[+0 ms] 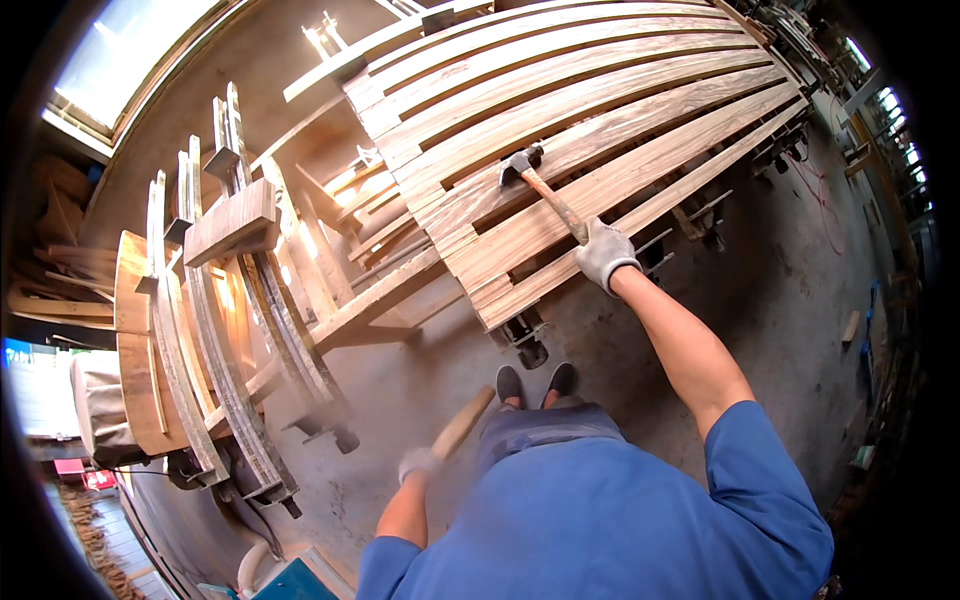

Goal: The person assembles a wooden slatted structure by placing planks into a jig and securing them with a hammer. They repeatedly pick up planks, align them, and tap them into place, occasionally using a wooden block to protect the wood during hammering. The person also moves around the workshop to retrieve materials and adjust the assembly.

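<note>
In my gloved right hand, closed round the handle, is a hammer with a wooden handle and a dark metal head. The head lies over the slatted wooden panel, whose long pale boards have dark gaps between them. My gloved left hand hangs low on the left, slightly blurred, with its fingers round the lower end of a pale wooden stick. That stick is held above the floor, apart from the panel. The tips of my left fingers are hard to make out.
Long metal bar clamps stand on the left, beside a wooden block. A wooden beam runs beneath the panel's left end. Clamp ends stick out under its near corner, close to my shoes. Lumber lines the far right.
</note>
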{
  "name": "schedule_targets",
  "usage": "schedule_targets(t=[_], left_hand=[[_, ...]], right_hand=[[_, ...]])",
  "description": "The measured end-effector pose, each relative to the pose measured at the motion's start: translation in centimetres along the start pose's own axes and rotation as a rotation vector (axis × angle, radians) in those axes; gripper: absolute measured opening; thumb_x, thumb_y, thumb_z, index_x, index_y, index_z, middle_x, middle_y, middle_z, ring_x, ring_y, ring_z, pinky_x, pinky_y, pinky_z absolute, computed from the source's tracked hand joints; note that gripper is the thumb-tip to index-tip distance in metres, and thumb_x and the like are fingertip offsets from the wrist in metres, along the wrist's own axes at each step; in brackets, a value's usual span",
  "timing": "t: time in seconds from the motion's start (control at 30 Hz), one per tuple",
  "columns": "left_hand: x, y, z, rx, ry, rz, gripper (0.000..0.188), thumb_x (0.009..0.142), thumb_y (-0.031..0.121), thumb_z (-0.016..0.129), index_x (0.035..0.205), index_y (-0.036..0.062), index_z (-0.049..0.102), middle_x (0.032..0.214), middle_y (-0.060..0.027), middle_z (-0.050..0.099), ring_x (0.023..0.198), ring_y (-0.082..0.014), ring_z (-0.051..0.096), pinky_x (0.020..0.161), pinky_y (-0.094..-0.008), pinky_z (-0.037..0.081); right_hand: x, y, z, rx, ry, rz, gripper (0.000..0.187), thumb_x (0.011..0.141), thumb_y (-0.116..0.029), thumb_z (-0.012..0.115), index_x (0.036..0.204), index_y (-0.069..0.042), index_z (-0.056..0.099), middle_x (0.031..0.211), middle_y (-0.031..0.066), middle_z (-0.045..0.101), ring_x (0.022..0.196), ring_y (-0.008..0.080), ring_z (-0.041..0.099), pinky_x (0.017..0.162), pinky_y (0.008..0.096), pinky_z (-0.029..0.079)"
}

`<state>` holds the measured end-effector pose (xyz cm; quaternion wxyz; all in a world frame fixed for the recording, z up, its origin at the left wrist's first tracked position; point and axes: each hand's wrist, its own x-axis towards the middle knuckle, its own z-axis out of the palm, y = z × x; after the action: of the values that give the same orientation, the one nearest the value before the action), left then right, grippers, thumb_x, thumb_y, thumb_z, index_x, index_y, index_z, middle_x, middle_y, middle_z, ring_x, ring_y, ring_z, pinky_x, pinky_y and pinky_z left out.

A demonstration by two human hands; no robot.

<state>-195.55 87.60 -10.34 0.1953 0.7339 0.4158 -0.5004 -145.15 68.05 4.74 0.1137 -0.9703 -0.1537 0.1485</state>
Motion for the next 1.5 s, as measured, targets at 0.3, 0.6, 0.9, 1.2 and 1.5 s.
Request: schedule_targets(t=[0.3, 0.6, 0.9, 1.2, 1.5], left_hand=[[-4.3, 6.6, 1.4, -0.125, -0.263, -0.114, 0.044, 0.099, 0.038, 0.068, 0.129, 0.0060, 0.075, 0.126, -0.0248, 0.077, 0.111, -0.0397, 0.077, 0.092, -0.0480, 0.063], [0.6, 20.2, 4.7, 0.330, -0.083, 0.127, 0.041, 0.101, 0.036, 0.065, 0.129, 0.0066, 0.075, 0.124, -0.0250, 0.077, 0.109, -0.0400, 0.078, 0.091, -0.0487, 0.063], [5.1, 41.8, 4.7, 0.818, 0.103, 0.592, 0.039, 0.104, 0.034, 0.061, 0.128, 0.0073, 0.074, 0.122, -0.0252, 0.077, 0.106, -0.0403, 0.078, 0.089, -0.0493, 0.063], [0.8, 64.8, 3.7, 1.163, 0.040, 0.823, 0.041, 0.104, 0.039, 0.057, 0.123, 0.0092, 0.077, 0.121, -0.0216, 0.078, 0.111, -0.0383, 0.077, 0.091, -0.0493, 0.061], [3.6, 85.8, 3.8, 0.995, -0.009, 0.712, 0.049, 0.109, 0.044, 0.050, 0.121, 0.0062, 0.079, 0.122, -0.0214, 0.078, 0.115, -0.0400, 0.076, 0.094, -0.0505, 0.060]], right_hand=[[-13.6, 10.3, -1.6, 0.800, 0.317, -0.015, 0.021, 0.090, -0.023, 0.076, 0.097, -0.006, 0.067, 0.082, 0.0170, 0.071, 0.078, 0.0285, 0.073, 0.077, 0.0423, 0.057], [-22.9, 36.0, 1.1, 0.521, 0.139, 0.445, 0.037, 0.095, -0.046, 0.075, 0.092, -0.008, 0.074, 0.087, 0.0190, 0.075, 0.088, 0.0419, 0.074, 0.083, 0.0515, 0.057], [-31.9, 59.0, 4.6, 0.439, -0.271, 0.802, 0.040, 0.090, -0.042, 0.074, 0.109, -0.007, 0.080, 0.108, 0.0222, 0.079, 0.104, 0.0423, 0.075, 0.094, 0.0519, 0.058], [-33.9, 70.6, 10.7, 1.065, -0.428, 1.429, 0.036, 0.092, -0.033, 0.080, 0.101, 0.002, 0.077, 0.083, 0.0146, 0.075, 0.070, 0.0296, 0.072, 0.066, 0.0434, 0.057], [-32.1, 79.4, 9.0, 1.067, -0.408, 1.466, 0.040, 0.102, -0.041, 0.069, 0.091, -0.003, 0.074, 0.070, 0.0096, 0.067, 0.054, 0.0232, 0.063, 0.051, 0.0408, 0.048]])
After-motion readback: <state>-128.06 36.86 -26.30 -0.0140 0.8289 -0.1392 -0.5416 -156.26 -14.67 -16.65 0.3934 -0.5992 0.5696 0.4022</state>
